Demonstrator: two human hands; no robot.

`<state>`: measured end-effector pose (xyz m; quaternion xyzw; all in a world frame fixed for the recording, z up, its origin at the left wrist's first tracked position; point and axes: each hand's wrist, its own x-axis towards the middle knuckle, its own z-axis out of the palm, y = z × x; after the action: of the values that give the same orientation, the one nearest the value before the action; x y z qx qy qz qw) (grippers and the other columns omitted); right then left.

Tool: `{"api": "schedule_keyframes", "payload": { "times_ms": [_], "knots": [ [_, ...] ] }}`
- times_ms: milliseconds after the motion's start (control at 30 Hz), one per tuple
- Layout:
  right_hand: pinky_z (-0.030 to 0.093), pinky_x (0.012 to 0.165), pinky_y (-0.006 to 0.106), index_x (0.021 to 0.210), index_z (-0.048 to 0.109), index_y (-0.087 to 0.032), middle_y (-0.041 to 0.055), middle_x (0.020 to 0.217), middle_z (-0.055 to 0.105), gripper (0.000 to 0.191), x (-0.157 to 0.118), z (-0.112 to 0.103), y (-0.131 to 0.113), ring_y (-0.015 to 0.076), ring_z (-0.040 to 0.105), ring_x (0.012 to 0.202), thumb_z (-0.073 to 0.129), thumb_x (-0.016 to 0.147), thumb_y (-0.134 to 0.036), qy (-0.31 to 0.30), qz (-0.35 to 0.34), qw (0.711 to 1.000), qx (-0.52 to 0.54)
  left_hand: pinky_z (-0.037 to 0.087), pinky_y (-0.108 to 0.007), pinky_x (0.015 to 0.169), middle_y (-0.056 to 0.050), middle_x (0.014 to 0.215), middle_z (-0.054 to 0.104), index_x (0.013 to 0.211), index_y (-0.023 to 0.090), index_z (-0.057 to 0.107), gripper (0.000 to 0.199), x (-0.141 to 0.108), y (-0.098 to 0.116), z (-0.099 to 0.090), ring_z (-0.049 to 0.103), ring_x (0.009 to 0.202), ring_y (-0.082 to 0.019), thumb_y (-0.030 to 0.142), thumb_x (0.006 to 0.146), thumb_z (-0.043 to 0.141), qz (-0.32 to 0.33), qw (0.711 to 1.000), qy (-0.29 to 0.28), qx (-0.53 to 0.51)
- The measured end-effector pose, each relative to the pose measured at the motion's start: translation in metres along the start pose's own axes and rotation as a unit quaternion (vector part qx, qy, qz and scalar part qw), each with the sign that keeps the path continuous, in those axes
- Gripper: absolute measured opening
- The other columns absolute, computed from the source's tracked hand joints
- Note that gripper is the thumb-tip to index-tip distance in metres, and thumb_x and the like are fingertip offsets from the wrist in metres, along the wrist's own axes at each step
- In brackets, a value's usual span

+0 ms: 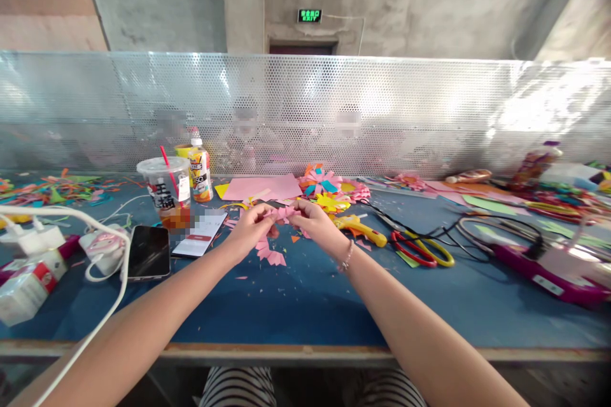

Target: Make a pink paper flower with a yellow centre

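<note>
Both my hands meet over the middle of the blue table, pinching a pink paper strip point(283, 213) with a notched edge. My left hand point(254, 226) grips its left end, and my right hand point(316, 222) holds the other end. A notched tail of pink paper point(271, 254) hangs or lies just below the fingers; I cannot tell whether it touches the table. Beyond my hands are a pink paper sheet point(267, 188) and a paper flower point(321, 180) in pink, orange and blue. Near my right hand lies a yellow glue gun point(360, 229).
Red-and-yellow scissors point(422, 250) and black cables lie to the right, before a purple power strip point(539, 276). At left stand a plastic cup point(165, 194) with a red straw and a bottle point(200, 172), near two phones point(149, 253) and a white cable. A perforated metal panel point(305, 114) borders the back.
</note>
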<state>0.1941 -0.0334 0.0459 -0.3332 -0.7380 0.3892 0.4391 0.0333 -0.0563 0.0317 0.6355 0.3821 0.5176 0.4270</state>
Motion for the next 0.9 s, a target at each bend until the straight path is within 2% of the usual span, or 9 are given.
{"api": "schedule_keyframes", "payload": {
  "times_ms": [167,233,333,467,567,667,767,900],
  "knots": [
    [0.041,0.055,0.022,0.087,0.048,-0.019,-0.0015,0.075,0.051,0.024,0.000,-0.001,0.003,0.0081,0.047,0.059,0.055,0.064,-0.024,0.016,0.028,0.998,0.052,0.043,-0.024,0.056,-0.001,0.073,0.059,0.076,0.016,0.052,0.018,0.002,-0.001,0.002,0.053,0.055,-0.009,0.032,0.071,0.058,-0.018,0.996,0.033,-0.078],
    [0.041,0.054,0.022,0.091,0.047,-0.019,-0.0013,0.075,0.053,0.028,0.001,-0.001,0.005,0.0079,0.048,0.057,0.055,0.065,-0.025,0.029,0.037,0.997,0.053,0.044,-0.024,0.058,0.000,0.074,0.059,0.077,0.016,0.050,0.017,0.003,0.000,0.003,0.053,0.055,-0.008,0.028,0.068,0.059,-0.032,0.990,0.046,-0.127],
    [0.040,0.052,0.022,0.089,0.048,-0.018,-0.0030,0.066,0.051,0.025,0.004,-0.003,0.009,0.0076,0.047,0.053,0.056,0.066,-0.026,0.050,0.026,0.997,0.051,0.046,-0.025,0.061,0.000,0.071,0.057,0.078,0.016,0.049,0.018,0.003,0.002,0.004,0.054,0.056,-0.008,0.023,0.066,0.060,-0.058,0.979,0.057,-0.185],
    [0.039,0.051,0.022,0.080,0.049,-0.018,-0.0029,0.065,0.051,0.020,0.007,-0.005,0.009,0.0075,0.047,0.053,0.057,0.068,-0.031,0.083,-0.010,0.995,0.055,0.045,-0.024,0.062,0.000,0.069,0.056,0.077,0.017,0.048,0.016,0.002,0.006,0.007,0.056,0.061,-0.009,0.017,0.064,0.058,-0.080,0.972,0.057,-0.215],
    [0.038,0.051,0.022,0.074,0.048,-0.018,-0.0035,0.062,0.049,0.019,0.008,-0.006,0.009,0.0074,0.046,0.053,0.056,0.069,-0.034,0.099,-0.019,0.993,0.058,0.043,-0.024,0.061,0.000,0.069,0.056,0.077,0.017,0.048,0.016,0.000,0.008,0.007,0.057,0.064,-0.010,0.017,0.064,0.057,-0.085,0.975,0.045,-0.200],
    [0.038,0.051,0.022,0.072,0.048,-0.018,-0.0036,0.061,0.048,0.018,0.007,-0.006,0.008,0.0078,0.046,0.053,0.056,0.069,-0.034,0.105,-0.023,0.993,0.049,0.040,-0.022,0.058,0.000,0.069,0.055,0.074,0.017,0.048,0.015,0.001,0.005,0.004,0.056,0.066,-0.011,0.022,0.064,0.059,-0.082,0.987,0.050,-0.128],
    [0.039,0.052,0.023,0.073,0.048,-0.019,-0.0035,0.060,0.048,0.017,0.006,-0.005,0.007,0.0088,0.048,0.054,0.057,0.070,-0.033,0.097,-0.031,0.994,0.035,0.039,-0.021,0.062,0.000,0.073,0.055,0.073,0.017,0.050,0.017,0.003,0.001,0.001,0.054,0.072,-0.012,0.024,0.063,0.061,-0.029,0.996,0.078,-0.038],
    [0.042,0.055,0.025,0.073,0.048,-0.019,-0.0028,0.063,0.050,0.016,0.005,-0.003,0.005,0.0096,0.050,0.057,0.056,0.071,-0.034,0.076,-0.044,0.996,0.024,0.040,-0.025,0.074,-0.003,0.085,0.056,0.082,0.018,0.050,0.024,0.005,-0.004,-0.003,0.053,0.084,-0.014,0.025,0.063,0.064,0.031,0.994,0.102,0.006]
  ]
}}
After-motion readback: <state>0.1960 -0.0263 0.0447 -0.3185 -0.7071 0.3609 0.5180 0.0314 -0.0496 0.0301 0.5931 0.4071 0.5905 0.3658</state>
